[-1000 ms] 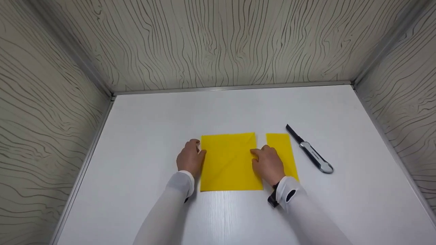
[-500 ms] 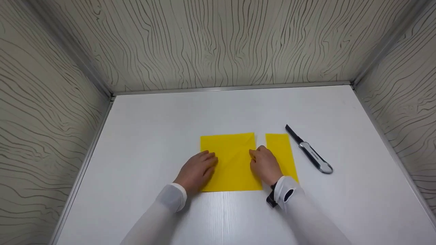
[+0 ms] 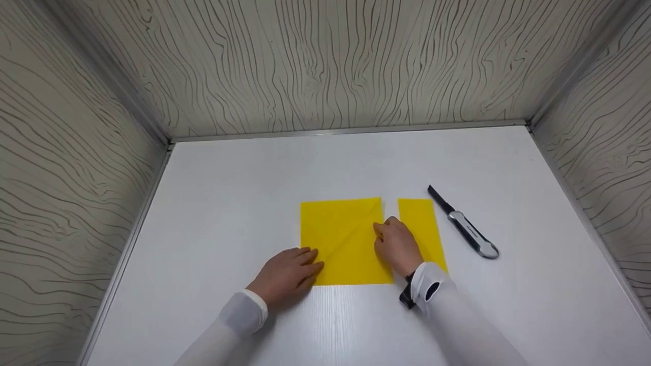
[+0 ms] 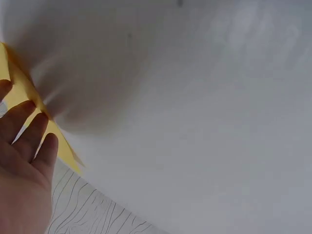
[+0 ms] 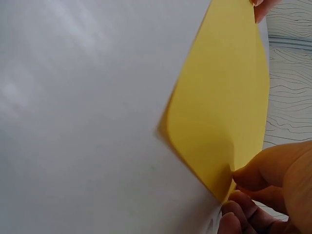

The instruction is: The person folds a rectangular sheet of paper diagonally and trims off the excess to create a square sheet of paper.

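Observation:
A nearly square yellow sheet of paper (image 3: pixel 351 213) lies on the white table, a faint diagonal crease across it. My left hand (image 3: pixel 286 274) rests at its lower left corner, fingers extended over the sheet. The left wrist view shows that hand's (image 4: pixel 24 165) spread fingertips along the yellow edge. At the right edge, my right hand (image 3: pixel 398 247) pinches the sheet between thumb and fingers, as the right wrist view also shows, where the paper (image 5: pixel 219 87) bows slightly. A narrow yellow paper strip (image 3: pixel 426 226) lies just right of the sheet, partly hidden under the right hand and wrist.
Right of the strip lies a utility knife (image 3: pixel 470 231), its black blade (image 3: pixel 439 197) pointing up and left. Wood-grain panels (image 3: pixel 325 66) wall the table (image 3: pixel 229 178) at the back and on both sides.
My left hand has gone from standing along the sheet's left edge to lying on it, then slid down to the lower left corner. The right hand keeps its hold; strip and knife stay put.

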`<move>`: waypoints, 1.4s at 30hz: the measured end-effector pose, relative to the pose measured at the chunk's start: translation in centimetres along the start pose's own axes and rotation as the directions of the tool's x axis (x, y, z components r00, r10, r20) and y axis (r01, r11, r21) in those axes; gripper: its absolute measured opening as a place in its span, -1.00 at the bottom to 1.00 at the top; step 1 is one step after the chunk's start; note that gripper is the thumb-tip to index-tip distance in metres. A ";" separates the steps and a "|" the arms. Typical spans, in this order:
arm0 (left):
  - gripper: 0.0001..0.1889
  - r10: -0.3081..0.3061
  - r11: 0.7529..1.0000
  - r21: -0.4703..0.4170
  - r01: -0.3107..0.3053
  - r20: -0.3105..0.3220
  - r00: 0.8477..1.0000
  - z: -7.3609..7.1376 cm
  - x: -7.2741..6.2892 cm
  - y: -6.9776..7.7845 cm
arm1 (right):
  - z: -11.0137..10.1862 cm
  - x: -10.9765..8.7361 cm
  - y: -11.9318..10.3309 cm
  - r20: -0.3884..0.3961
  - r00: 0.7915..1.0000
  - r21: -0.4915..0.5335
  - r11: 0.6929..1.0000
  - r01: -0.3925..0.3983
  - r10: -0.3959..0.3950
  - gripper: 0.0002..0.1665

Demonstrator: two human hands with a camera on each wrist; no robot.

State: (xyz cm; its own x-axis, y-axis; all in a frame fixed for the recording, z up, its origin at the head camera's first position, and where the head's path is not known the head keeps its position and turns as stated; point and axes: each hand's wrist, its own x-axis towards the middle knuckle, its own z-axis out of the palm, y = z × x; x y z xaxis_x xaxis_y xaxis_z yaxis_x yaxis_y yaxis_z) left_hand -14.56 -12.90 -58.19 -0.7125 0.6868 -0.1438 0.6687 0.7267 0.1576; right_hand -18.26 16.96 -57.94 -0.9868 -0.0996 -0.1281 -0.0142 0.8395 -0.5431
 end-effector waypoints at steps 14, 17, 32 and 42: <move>-0.62 0.014 0.998 0.057 -0.014 0.006 1.000 -0.6 1.1 0.6 | 1.8 -2.2 -2.1 -0.001 0.950 -0.244 0.921 0.303 -0.313 -0.51; -0.61 0.013 0.999 0.032 -0.013 0.017 1.000 -0.7 1.1 0.5 | 2.5 -3.2 -3.3 0.151 0.894 -0.283 0.848 0.448 -0.422 -0.40; -0.57 0.001 1.000 0.000 -0.001 0.021 1.000 -0.4 0.7 0.1 | 3.8 -4.1 -3.8 0.336 0.823 -0.302 0.775 0.556 -0.459 -0.24; -0.58 0.048 0.998 0.042 -0.049 0.011 0.999 -0.1 0.8 -0.5 | 2.5 -2.1 -2.4 0.240 0.910 -0.361 0.839 0.408 -0.339 -0.21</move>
State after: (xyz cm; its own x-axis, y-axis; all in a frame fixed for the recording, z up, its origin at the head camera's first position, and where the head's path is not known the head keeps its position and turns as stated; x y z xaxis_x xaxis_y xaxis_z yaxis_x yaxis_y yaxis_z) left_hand -15.47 -12.76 -58.33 -0.6768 0.7214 -0.1470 0.7111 0.6922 0.1234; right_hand -15.74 13.79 -58.48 -0.8541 -0.5032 -0.1318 -0.4724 0.8564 -0.2086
